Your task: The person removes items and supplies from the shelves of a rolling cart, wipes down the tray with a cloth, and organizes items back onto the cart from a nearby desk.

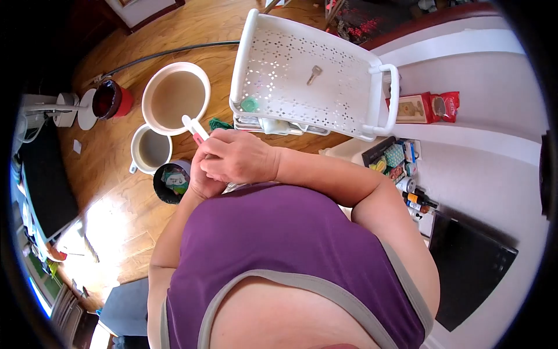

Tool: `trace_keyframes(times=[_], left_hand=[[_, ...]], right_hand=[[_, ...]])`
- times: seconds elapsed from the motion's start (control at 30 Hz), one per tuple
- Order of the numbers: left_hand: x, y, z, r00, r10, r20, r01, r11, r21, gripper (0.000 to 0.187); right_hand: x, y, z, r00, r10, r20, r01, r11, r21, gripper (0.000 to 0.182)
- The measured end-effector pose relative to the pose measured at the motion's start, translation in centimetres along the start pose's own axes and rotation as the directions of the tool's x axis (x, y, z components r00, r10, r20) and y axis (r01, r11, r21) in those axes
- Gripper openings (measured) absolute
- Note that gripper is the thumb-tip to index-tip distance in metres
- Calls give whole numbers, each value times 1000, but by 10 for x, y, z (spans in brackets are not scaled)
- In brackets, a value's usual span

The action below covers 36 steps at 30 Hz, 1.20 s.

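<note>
My right hand point(238, 157) is held in front of my chest, its fingers closed over a thin white-and-pink stick-like tool point(195, 128). The tool's white end pokes up and to the left, out past my knuckles. My left hand point(199, 179) is tucked under and against the right one and also wraps the tool's lower part, though most of its fingers are hidden. Both hands hover above the wooden floor, just in front of a white perforated cart point(273, 52) and beside two buckets.
A large white bucket point(204, 87) and a smaller one point(135, 152) hold murky water. A dark bin point(160, 189) with scraps sits below them, and a red cup point(113, 100) is further left. A key point(314, 74) lies on the cart. On the white counter to the right are packets point(430, 107), bottles point(415, 198) and a black slab point(471, 267).
</note>
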<state>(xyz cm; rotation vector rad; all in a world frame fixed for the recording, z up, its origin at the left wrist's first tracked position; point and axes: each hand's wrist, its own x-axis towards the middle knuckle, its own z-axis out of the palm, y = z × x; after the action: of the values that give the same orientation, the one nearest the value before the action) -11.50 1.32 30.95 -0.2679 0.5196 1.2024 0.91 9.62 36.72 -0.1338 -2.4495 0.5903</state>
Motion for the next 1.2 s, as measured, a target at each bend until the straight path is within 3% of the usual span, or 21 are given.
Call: trace_keyframes(times=[0.1, 0.2, 0.23, 0.27, 0.33, 0.37, 0.4, 0.5, 0.57, 0.6, 0.63, 0.67, 0.7, 0.73, 0.8, 0.83, 0.9, 1.03, 1.1, 1.2], left_hand=[[1, -2, 3, 1000, 0, -3, 0, 1000, -1, 35], [-4, -4, 14, 1000, -4, 13, 4, 1000, 7, 43], [-6, -3, 15, 1000, -17, -4, 17, 999, 39, 49], [-8, -3, 19, 1000, -24, -2, 24, 999, 42, 49], [-11, -3, 27, 981, 71, -180, -28, 972, 233, 48], [-9, -4, 26, 981, 68, -180, -24, 971, 236, 48], [-6, -5, 22, 987, 72, -140, -41, 976, 216, 46], [1, -5, 11, 996, 91, -21, -87, 986, 145, 39], [-1, 3, 5, 999, 15, -40, -10, 992, 127, 35], [-2, 6, 4, 997, -60, -58, 66, 992, 106, 30], [0, 1, 14, 989, 30, 146, -42, 996, 83, 25], [-1, 2, 15, 989, 33, 147, -45, 996, 80, 25], [-3, 2, 15, 993, 35, 109, -44, 995, 89, 23], [-4, 3, 16, 997, 37, 71, -44, 994, 98, 21], [-5, 4, 15, 996, 50, 75, -57, 994, 91, 21], [-5, 5, 11, 997, 18, 70, -25, 996, 91, 20], [-4, 5, 6, 998, -7, 64, 1, 996, 90, 19], [-2, 4, 1, 1000, -27, 5, 26, 998, 60, 19], [-1, 4, -1, 999, -28, 24, 27, 998, 55, 19], [-3, 4, 3, 1000, -13, -14, 14, 998, 57, 18]], right_hand=[[-5, -2, -2, 995, 22, 96, -25, 999, 29, 11], [-5, -2, -5, 999, -22, 28, 23, 998, -67, 12], [-8, 1, -4, 987, -4, 161, 13, 998, -61, 15], [-8, 1, -6, 987, 2, 160, 8, 998, -66, 15], [-10, -2, -7, 971, 17, 238, -22, 1000, 15, 29], [-11, -2, -6, 969, 39, 246, -71, 990, 125, 46], [-11, -4, -7, 969, 41, 243, -73, 990, 123, 46], [-5, -6, -21, 989, 17, 149, -41, 986, 160, 49], [-4, 1, -45, 998, 12, -63, -4, 992, 129, 35], [-16, 14, -53, 987, 52, -153, -62, 996, -63, 30], [-32, 31, -64, 967, 70, -246, -132, 960, -247, 26], [-44, 45, -81, 912, 223, -344, -333, 893, -303, 17], [-61, 62, -98, 840, 433, -326, -534, 766, -358, 13], [-79, 80, -113, 721, 592, -362, -688, 675, -267, 12], [-122, 109, -131, 577, 759, -301, -816, 523, -245, 11], [-135, 115, -134, 583, 756, -298, -812, 530, -245, 11], [-149, 123, -135, 495, 835, -241, -864, 444, -238, 11], [-158, 130, -131, 496, 828, -262, -866, 449, -220, 10], [-157, 127, -129, 441, 854, -278, -898, 414, -152, 10], [-144, 129, -122, 544, 800, -253, -839, 510, -189, 8]])
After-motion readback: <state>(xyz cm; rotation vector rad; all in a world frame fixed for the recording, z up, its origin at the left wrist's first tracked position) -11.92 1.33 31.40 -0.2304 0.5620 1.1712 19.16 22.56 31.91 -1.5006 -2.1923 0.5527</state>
